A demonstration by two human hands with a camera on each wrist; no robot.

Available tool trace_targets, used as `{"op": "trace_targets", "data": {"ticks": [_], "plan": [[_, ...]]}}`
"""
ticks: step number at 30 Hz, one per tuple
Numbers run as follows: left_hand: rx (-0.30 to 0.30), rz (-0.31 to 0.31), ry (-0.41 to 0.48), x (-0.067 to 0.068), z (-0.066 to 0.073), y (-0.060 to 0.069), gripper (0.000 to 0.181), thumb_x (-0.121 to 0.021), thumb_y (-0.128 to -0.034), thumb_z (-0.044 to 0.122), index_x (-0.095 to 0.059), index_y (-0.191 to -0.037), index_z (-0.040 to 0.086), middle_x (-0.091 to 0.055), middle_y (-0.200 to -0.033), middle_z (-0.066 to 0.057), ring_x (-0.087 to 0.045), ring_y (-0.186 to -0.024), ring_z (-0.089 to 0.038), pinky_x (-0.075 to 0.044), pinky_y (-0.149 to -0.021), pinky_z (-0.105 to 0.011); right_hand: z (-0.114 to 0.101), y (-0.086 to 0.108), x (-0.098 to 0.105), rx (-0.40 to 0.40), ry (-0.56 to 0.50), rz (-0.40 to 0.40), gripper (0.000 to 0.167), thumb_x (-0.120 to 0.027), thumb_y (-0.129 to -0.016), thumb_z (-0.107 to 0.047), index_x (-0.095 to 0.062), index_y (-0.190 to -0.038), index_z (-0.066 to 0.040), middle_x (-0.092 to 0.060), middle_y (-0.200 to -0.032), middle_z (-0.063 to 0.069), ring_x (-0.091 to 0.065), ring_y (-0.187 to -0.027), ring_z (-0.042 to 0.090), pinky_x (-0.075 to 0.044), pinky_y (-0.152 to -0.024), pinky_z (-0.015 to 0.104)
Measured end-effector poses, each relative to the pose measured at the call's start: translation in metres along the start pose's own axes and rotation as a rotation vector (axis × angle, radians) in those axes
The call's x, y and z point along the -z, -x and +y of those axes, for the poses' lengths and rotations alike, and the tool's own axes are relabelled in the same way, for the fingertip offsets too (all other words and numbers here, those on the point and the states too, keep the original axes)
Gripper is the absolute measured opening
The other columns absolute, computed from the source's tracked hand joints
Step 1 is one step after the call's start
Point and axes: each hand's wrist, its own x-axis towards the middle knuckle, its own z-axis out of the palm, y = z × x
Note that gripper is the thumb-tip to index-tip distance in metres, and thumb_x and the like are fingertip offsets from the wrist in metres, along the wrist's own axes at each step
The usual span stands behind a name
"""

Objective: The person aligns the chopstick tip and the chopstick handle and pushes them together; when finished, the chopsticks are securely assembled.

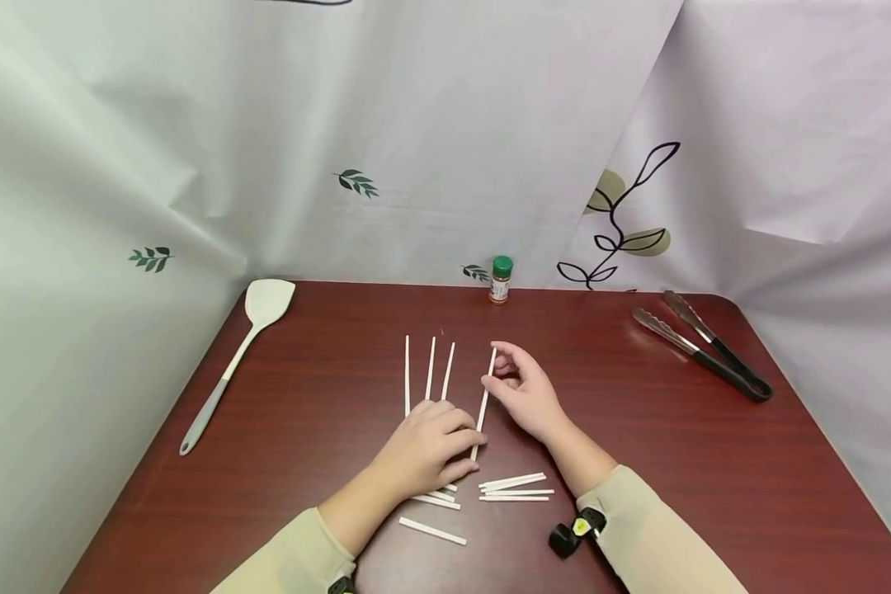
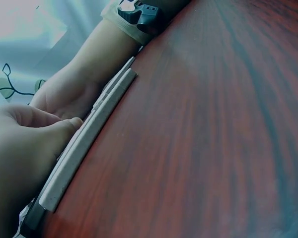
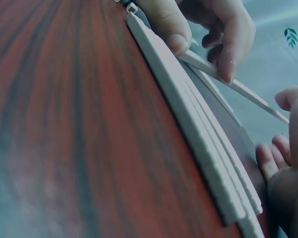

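Observation:
A long thin white stick (image 1: pixel 484 403) slants between both hands. My left hand (image 1: pixel 431 444) pinches its lower part between thumb and fingers; in the right wrist view this grip on the stick (image 3: pixel 251 95) shows closely. My right hand (image 1: pixel 530 398) holds the upper part, thumb on one side and a fingertip near the top end. Three more long white sticks (image 1: pixel 430 369) lie side by side beyond the left hand, which hides their near ends. Short white sticks (image 1: pixel 520 492) lie in a loose bunch below the right hand. Others (image 1: pixel 436 501) lie partly under the left wrist.
A single short stick (image 1: pixel 432 531) lies nearest the front. On the left is a white spatula (image 1: pixel 224 384) with a grey handle. A green-capped spice jar (image 1: pixel 500 285) stands at the back edge. Black-handled metal tongs (image 1: pixel 713 351) lie at the right. Curtains surround the brown table (image 1: pixel 327 363).

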Motion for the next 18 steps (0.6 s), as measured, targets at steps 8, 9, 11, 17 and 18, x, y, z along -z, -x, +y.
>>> {"op": "trace_targets", "data": {"ticks": [8,9,11,17,18], "plan": [[0.061,-0.032,0.024,0.002,0.002,0.002,0.033,-0.087,-0.085,0.044,-0.078,-0.11,0.024,-0.069,-0.124,0.003,-0.062,-0.115,-0.019,-0.048,-0.092,-0.04,-0.002,0.004,-0.003,0.083,0.379,-0.083,0.08,-0.081,-0.088,-0.029,-0.049,-0.155,0.0,-0.056,-0.144,0.018,-0.043,-0.136,0.042,-0.037,-0.112,0.059],[0.063,-0.035,0.027,0.002,0.002,0.002,0.033,-0.087,-0.0854,0.044,-0.078,-0.11,0.024,-0.069,-0.125,0.003,-0.062,-0.116,-0.02,-0.048,-0.092,-0.04,-0.002,0.005,-0.003,0.085,0.392,-0.084,0.079,-0.081,-0.088,-0.029,-0.049,-0.155,0.0,-0.055,-0.145,0.019,-0.041,-0.137,0.043,-0.035,-0.113,0.06],[0.069,-0.043,0.035,0.001,0.002,0.002,0.032,-0.086,-0.0861,0.044,-0.078,-0.11,0.024,-0.069,-0.125,0.003,-0.062,-0.117,-0.02,-0.048,-0.093,-0.04,-0.003,0.005,-0.004,0.083,0.411,-0.08,0.076,-0.08,-0.088,-0.029,-0.052,-0.153,0.0,-0.055,-0.146,0.02,-0.04,-0.14,0.044,-0.033,-0.115,0.06],[0.117,-0.044,0.039,0.003,0.002,0.003,0.025,-0.083,-0.0896,0.034,-0.078,-0.11,0.021,-0.073,-0.119,0.004,-0.064,-0.121,-0.024,-0.049,-0.097,-0.045,-0.007,0.01,-0.008,0.116,0.575,-0.197,0.054,-0.076,-0.094,-0.034,-0.069,-0.141,-0.009,-0.053,-0.153,0.019,-0.037,-0.145,0.046,-0.029,-0.117,0.066],[0.124,-0.043,0.04,0.004,0.002,0.003,0.024,-0.082,-0.0901,0.032,-0.078,-0.11,0.021,-0.074,-0.118,0.004,-0.064,-0.122,-0.024,-0.049,-0.098,-0.046,-0.009,0.011,-0.009,0.128,0.609,-0.222,0.052,-0.075,-0.095,-0.035,-0.071,-0.141,-0.011,-0.052,-0.155,0.019,-0.037,-0.146,0.045,-0.029,-0.117,0.067]]}}
